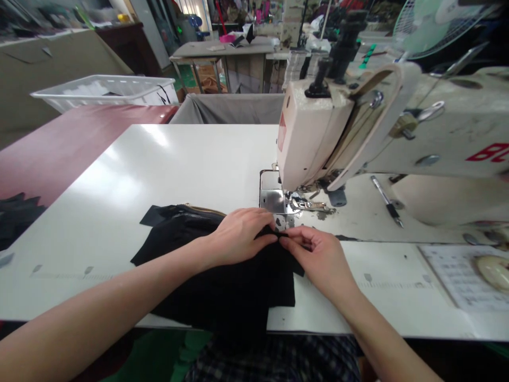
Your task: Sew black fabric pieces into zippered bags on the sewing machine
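With thumb and fingers, my left hand (242,236) and right hand (324,257) pinch the edge of the black cloth (234,289) at lower centre, which looks light, soft and floppy, so edge holds close together should suit.

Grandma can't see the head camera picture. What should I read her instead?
A person's left hand and right hand pinch black fabric on a white table, just in front of a sewing machine.
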Demonstrator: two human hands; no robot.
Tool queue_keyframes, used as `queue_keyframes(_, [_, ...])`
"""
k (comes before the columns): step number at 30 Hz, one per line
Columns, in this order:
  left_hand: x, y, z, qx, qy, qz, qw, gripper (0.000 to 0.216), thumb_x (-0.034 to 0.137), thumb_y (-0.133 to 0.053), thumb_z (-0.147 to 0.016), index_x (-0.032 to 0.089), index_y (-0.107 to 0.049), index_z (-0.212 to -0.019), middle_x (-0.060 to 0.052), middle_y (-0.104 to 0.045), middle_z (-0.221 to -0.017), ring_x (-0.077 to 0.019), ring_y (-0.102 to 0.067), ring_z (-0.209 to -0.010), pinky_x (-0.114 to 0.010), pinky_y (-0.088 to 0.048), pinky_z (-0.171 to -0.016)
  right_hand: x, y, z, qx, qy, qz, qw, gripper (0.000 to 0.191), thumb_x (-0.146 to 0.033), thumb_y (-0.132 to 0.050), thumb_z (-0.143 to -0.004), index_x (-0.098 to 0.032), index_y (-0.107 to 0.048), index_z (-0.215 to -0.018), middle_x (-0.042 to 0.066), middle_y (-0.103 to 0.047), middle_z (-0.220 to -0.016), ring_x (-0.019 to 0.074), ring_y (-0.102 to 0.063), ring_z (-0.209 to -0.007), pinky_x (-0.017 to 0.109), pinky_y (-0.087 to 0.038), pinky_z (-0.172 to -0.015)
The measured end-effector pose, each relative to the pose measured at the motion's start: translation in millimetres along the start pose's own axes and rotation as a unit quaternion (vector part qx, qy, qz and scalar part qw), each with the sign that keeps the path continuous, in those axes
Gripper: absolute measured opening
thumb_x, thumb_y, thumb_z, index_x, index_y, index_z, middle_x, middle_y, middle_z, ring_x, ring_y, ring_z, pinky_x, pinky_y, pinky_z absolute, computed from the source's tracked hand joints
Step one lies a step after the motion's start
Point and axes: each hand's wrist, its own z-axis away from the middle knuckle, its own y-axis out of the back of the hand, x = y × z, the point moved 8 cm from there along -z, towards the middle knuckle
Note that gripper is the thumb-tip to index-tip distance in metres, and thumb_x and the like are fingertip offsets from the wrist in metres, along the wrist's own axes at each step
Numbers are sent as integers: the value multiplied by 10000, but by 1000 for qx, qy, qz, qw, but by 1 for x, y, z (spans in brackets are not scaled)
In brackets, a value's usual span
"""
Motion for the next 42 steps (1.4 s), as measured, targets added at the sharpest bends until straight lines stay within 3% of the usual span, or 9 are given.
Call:
queue_keyframes(7, [-26,0,-27,30,106,48,993,136,327,-653,-784,213,-678,-853,11,-645,-776,-149,-545,-663,-239,-357,-589,-4,10,-27,14,45,101,994,280,-291,-627,-770,-190,-658,-1030,-33,-646,-603,168,-601,-593,305,-460,-644])
queue_keyframes(12, [-29,3,-49,37,98,58,993,79,274,-664,-747,213,-697,-785,15,-644,-739,-151,-553,-670,-241,-355,-596,-7,15,-48,-2,66,165,984,320,-261,-625,-772,-201,-625,-1086,-42,-610,-573,178,-578,-540,291,-442,-569])
queue_keyframes(14, [-28,2,-54,27,96,57,993,63,269,-668,-737,213,-692,-757,16,-635,-713,-154,-552,-665,-244,-354,-594,-15,18,-45,0,106,252,962,290,-252,-632,-781,-211,-632,-1068,-12,-635,-650,204,-598,-598,321,-463,-602])
queue_keyframes(17, [-28,1,-56,18,102,56,993,54,262,-665,-726,209,-674,-722,20,-619,-676,-148,-537,-633,-245,-342,-582,-32,19,-24,12,217,377,900,168,-255,-590,-853,-193,-655,-994,63,-654,-847,252,-610,-774,373,-485,-680])
queue_keyframes(20, [-28,0,-56,21,106,56,993,59,259,-657,-723,204,-655,-703,22,-607,-659,-142,-526,-624,-244,-337,-585,-38,16,2,9,303,393,868,228,-232,-500,-931,-135,-636,-1086,115,-640,-1018,258,-581,-949,394,-493,-810])
queue_keyframes(23, [-28,-1,-55,21,109,58,992,66,259,-647,-729,202,-644,-697,21,-604,-655,-143,-526,-629,-244,-337,-592,-32,5,18,-10,348,434,831,320,-205,-455,-952,-101,-577,-1229,120,-618,-1209,265,-529,-1114,444,-419,-986])
queue_keyframes(27, [-28,-1,-55,21,104,56,993,73,256,-641,-735,199,-631,-691,25,-597,-650,-137,-514,-626,-243,-329,-593,-20,-4,20,-33,332,467,819,385,-222,-438,-953,-115,-523,-1314,83,-562,-1338,264,-480,-1210,482,-343,-1078])
queue_keyframes(37, [-22,-3,-48,84,46,25,995,36,228,-586,-749,195,-571,-754,23,-615,-740,-145,-535,-685,-253,-350,-632,-19,-8,18,-50,310,487,815,441,-182,-469,-902,-81,-509,-1330,99,-521,-1376,283,-444,-1229,510,-397,-1065])
queue_keyframes(42, [-23,-2,-47,93,61,25,993,46,240,-593,-745,196,-580,-740,22,-631,-735,-152,-555,-685,-257,-364,-632,-20,-8,19,-47,310,488,814,450,-191,-467,-895,-69,-515,-1325,119,-539,-1349,291,-446,-1216,514,-399,-1058])
